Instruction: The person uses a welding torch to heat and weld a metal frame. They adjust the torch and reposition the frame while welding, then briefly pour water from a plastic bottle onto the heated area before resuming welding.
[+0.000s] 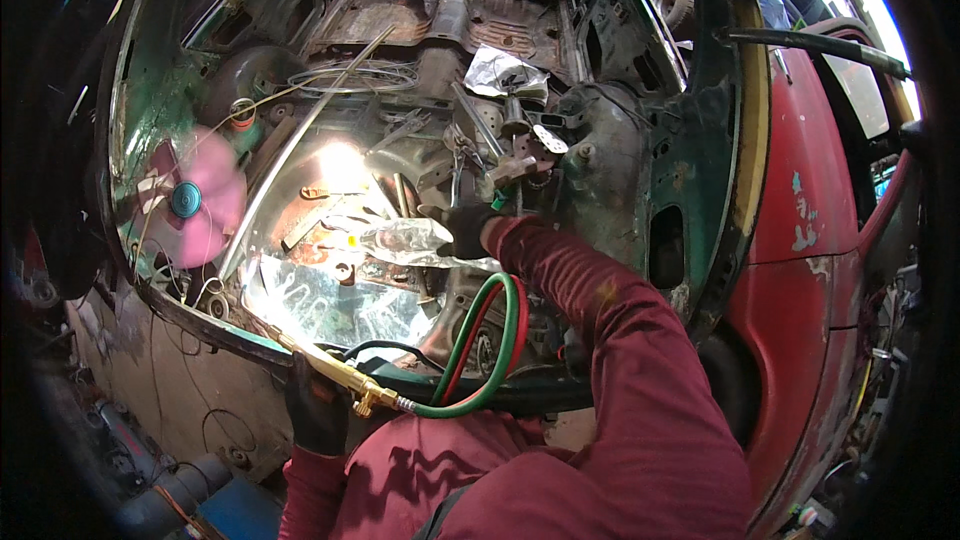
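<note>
Left grip (316, 410) clasped round brass torch (332, 367), long axis diagonal, far end pointing forward-left, right grip (468, 231) unclear

A stripped car body (700, 165), brass torch (338, 371) and red vehicle (795, 325) mark a repair workshop.

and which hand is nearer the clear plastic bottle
The right: the right hand is at the right end of the clear plastic bottle; contact is unclear. The left hand is farther off, below and left in view, holding the brass torch.
</note>
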`<move>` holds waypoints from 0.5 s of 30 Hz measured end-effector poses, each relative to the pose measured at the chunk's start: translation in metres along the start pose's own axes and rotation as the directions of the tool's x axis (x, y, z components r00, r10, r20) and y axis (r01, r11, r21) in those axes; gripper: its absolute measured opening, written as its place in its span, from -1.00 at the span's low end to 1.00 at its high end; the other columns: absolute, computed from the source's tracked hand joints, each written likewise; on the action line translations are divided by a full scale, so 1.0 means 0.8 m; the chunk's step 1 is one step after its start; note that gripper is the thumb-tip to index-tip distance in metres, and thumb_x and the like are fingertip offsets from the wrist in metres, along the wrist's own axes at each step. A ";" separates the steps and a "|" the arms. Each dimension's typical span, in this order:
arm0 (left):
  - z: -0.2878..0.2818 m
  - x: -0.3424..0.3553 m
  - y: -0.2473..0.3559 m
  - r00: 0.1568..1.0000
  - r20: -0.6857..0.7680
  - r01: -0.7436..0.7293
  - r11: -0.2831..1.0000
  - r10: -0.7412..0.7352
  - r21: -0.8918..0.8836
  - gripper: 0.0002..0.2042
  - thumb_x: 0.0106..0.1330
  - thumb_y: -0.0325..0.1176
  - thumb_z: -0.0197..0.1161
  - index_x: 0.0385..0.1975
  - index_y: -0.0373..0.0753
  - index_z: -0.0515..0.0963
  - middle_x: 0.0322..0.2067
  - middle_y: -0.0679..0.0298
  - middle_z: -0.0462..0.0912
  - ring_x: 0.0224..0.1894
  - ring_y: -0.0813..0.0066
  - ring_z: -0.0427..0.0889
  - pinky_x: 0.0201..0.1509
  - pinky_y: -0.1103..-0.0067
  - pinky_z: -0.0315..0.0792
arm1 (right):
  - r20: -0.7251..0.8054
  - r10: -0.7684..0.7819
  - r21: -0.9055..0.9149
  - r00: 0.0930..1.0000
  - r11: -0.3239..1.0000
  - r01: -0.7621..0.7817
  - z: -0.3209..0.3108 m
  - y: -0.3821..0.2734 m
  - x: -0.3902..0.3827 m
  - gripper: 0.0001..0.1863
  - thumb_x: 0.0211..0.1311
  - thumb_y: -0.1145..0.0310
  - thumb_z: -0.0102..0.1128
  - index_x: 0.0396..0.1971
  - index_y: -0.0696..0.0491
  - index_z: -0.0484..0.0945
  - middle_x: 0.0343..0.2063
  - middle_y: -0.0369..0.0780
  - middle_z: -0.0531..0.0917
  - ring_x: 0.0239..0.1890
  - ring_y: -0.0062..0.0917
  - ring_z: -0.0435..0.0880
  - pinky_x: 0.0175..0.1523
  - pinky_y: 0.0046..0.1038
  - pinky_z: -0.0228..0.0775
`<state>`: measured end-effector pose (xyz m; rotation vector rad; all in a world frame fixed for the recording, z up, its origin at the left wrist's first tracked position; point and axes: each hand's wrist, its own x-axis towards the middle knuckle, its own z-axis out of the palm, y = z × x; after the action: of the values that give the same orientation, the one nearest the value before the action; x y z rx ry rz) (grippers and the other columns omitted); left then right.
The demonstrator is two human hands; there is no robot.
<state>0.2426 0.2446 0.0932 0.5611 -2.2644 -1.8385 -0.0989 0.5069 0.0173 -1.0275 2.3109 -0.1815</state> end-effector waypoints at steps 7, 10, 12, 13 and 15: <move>0.027 0.002 0.041 0.992 -0.019 -0.124 0.992 0.124 0.024 -0.63 0.71 -0.12 -0.02 0.17 -0.33 0.42 -0.06 0.12 0.62 -0.03 0.37 0.64 0.09 0.44 0.61 | -0.606 0.227 0.556 0.762 0.807 0.201 0.098 0.031 -0.059 0.00 0.21 -0.09 0.51 0.53 0.03 0.25 0.21 0.12 0.64 0.27 0.04 0.63 0.34 -0.09 0.48; 0.013 0.003 0.034 0.979 0.032 0.194 0.878 -0.200 -0.438 -0.62 0.70 -0.13 0.01 0.20 -0.34 0.41 -0.05 0.10 0.62 -0.04 0.36 0.65 0.08 0.46 0.62 | -0.581 0.546 0.740 0.604 0.663 0.113 0.083 0.023 -0.091 -0.04 0.20 -0.01 0.57 0.47 0.16 0.32 0.30 0.09 0.57 0.37 -0.04 0.54 0.45 -0.16 0.37; 0.020 0.005 0.048 0.944 0.024 0.261 0.703 -0.328 -0.662 -0.62 0.64 -0.25 0.12 0.28 -0.37 0.37 -0.02 0.07 0.62 0.00 0.32 0.65 0.13 0.43 0.62 | -0.589 0.687 0.800 0.427 0.570 0.187 0.090 0.053 -0.106 0.02 0.21 -0.04 0.56 0.50 0.21 0.26 0.42 0.11 0.41 0.48 -0.07 0.36 0.54 -0.19 0.18; 0.020 0.004 0.047 0.968 -0.006 0.202 0.797 -0.249 -0.569 -0.60 0.62 -0.30 0.16 0.30 -0.38 0.35 0.00 0.06 0.62 0.01 0.30 0.65 0.15 0.42 0.62 | -0.572 0.749 0.820 0.334 0.524 0.229 0.093 0.072 -0.111 0.05 0.21 -0.05 0.56 0.51 0.24 0.23 0.48 0.11 0.33 0.54 -0.08 0.28 0.59 -0.20 0.09; 0.014 0.002 0.034 0.997 -0.022 -0.070 0.993 0.068 -0.100 -0.54 0.56 -0.39 0.23 0.35 -0.39 0.32 0.02 0.05 0.61 0.05 0.27 0.65 0.19 0.38 0.61 | -0.496 0.859 0.867 0.128 0.482 0.128 0.094 0.104 -0.124 0.10 0.22 -0.09 0.55 0.53 0.28 0.18 0.55 0.13 0.24 0.60 -0.08 0.18 0.65 -0.22 -0.01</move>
<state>0.2326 0.2586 0.1168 0.4762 -2.1368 -1.8934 -0.0566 0.6435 -0.0263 0.6170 2.7976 -1.9000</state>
